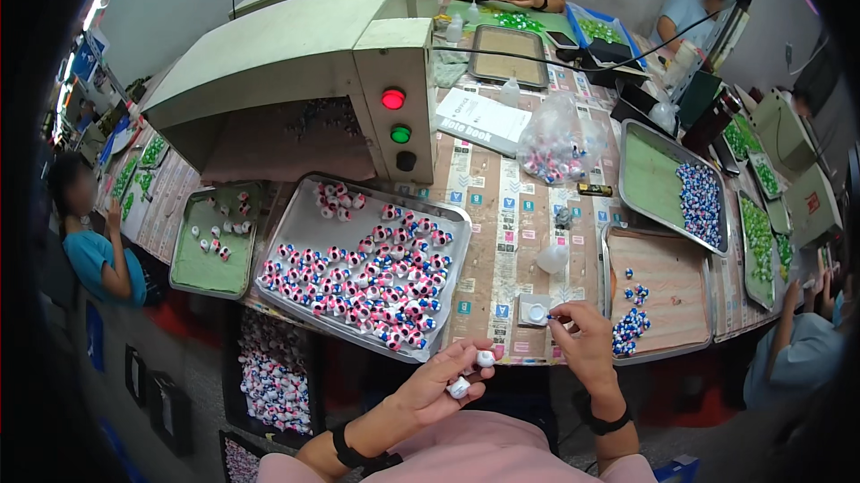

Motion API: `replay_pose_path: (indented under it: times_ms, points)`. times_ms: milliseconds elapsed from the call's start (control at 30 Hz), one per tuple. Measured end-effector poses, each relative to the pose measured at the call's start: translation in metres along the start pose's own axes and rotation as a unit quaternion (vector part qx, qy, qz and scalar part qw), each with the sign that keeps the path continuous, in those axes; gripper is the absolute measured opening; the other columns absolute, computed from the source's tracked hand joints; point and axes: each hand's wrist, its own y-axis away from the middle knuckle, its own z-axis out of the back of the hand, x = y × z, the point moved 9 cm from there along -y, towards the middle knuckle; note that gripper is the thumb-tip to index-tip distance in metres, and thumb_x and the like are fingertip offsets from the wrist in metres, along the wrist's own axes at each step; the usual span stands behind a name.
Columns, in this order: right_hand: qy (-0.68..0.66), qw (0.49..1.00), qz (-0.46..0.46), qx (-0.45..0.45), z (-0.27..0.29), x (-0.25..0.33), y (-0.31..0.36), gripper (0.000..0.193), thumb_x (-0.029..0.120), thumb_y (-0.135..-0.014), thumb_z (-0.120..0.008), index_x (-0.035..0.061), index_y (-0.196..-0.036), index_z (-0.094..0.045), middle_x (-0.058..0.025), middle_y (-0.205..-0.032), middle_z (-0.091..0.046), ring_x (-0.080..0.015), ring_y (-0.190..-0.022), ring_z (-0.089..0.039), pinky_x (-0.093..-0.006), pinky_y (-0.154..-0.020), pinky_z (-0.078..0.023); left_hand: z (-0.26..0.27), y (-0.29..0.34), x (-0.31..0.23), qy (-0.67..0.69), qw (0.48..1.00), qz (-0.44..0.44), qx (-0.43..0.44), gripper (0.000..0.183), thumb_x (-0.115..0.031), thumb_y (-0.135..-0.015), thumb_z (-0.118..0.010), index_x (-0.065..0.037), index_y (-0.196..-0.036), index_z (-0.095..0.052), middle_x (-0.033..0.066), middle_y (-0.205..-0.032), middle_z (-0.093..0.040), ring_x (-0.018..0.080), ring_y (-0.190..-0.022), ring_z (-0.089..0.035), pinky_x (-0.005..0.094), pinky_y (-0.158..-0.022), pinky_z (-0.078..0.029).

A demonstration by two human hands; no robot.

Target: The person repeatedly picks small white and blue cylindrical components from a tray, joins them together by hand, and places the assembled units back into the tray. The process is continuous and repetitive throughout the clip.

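Observation:
My left hand [448, 377] is closed around two small white figurine pieces; one rounded piece [485, 358] shows at the fingertips and another white piece [459, 388] lower in the fingers. My right hand [587, 340] pinches a tiny dark blue part [553, 317] between thumb and finger. Those fingertips are at the edge of a small square dish [536, 311] with white stuff in it. To the left, a metal tray [452, 299] on the table holds many white, pink and blue figurine pieces. To the right, small blue-and-white parts [632, 331] lie in a paper-lined tray [667, 353].
A beige machine [392, 44] with red and green lights stands behind the tray. A notebook [484, 120], a bag of pieces [560, 138], a small bottle [553, 258] and a green-lined tray [649, 174] lie beyond my hands. Bins of pieces [273, 380] stand below left. Other people sit around.

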Motion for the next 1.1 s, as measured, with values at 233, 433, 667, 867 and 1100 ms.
replay_pose_path:
  times_ms: [233, 433, 667, 867, 1100]
  points:
    - [0.104, 0.991, 0.085, 0.011, -0.014, 0.007, -0.007, 0.012, 0.003, -0.075, -0.069, 0.0045, -0.087, -0.066, -0.0117, -0.087, -0.065, -0.0303, -0.082, -0.061, -0.0382, -0.073, -0.048, -0.004, 0.003, 0.003, -0.049, 0.999, 0.008, 0.012, 0.021, -0.015, -0.096, -0.059, -0.006, -0.115, -0.056, 0.0051, -0.1, -0.059, 0.0101, -0.085, -0.056, 0.0214, -0.056, -0.042]
    - [0.141, 0.983, 0.118, 0.02, -0.02, 0.019, -0.009, 0.011, 0.003, -0.075, -0.069, 0.0048, -0.085, -0.065, -0.01, -0.085, -0.064, -0.0304, -0.083, -0.06, -0.0393, -0.073, -0.048, 0.011, -0.002, 0.003, -0.024, 1.0, -0.01, -0.015, 0.024, -0.014, -0.095, -0.06, -0.006, -0.117, -0.057, 0.0047, -0.097, -0.06, 0.0104, -0.085, -0.058, 0.0222, -0.059, -0.046]
    - [0.12, 0.986, 0.117, 0.012, -0.018, 0.018, -0.006, 0.012, 0.002, -0.074, -0.069, 0.0043, -0.086, -0.066, -0.0105, -0.085, -0.064, -0.0295, -0.082, -0.06, -0.0386, -0.073, -0.048, 0.015, -0.001, 0.006, 0.022, 0.999, 0.022, -0.026, 0.03, -0.013, -0.094, -0.061, -0.007, -0.123, -0.055, 0.0044, -0.098, -0.059, 0.0126, -0.087, -0.058, 0.0229, -0.062, -0.048]
    - [-0.034, 0.998, 0.029, 0.049, -0.012, 0.027, 0.004, 0.014, 0.0, -0.076, -0.07, 0.0022, -0.09, -0.068, -0.0083, -0.087, -0.065, -0.0189, -0.074, -0.063, -0.0299, -0.067, -0.05, 0.015, -0.004, 0.008, 0.006, 0.999, 0.007, -0.04, 0.038, -0.008, -0.094, -0.06, -0.009, -0.131, -0.052, 0.0035, -0.098, -0.06, 0.0113, -0.092, -0.059, 0.022, -0.058, -0.044]
    - [-0.277, 0.953, -0.066, 0.104, -0.035, 0.035, 0.033, 0.018, 0.002, -0.081, -0.072, -0.0008, -0.098, -0.069, -0.0072, -0.094, -0.064, -0.0088, -0.078, -0.061, -0.0208, -0.066, -0.049, 0.018, -0.006, 0.011, -0.019, 1.0, 0.02, 0.002, 0.039, -0.007, -0.094, -0.059, -0.008, -0.132, -0.051, 0.0042, -0.102, -0.061, 0.0095, -0.087, -0.06, 0.0221, -0.055, -0.045]
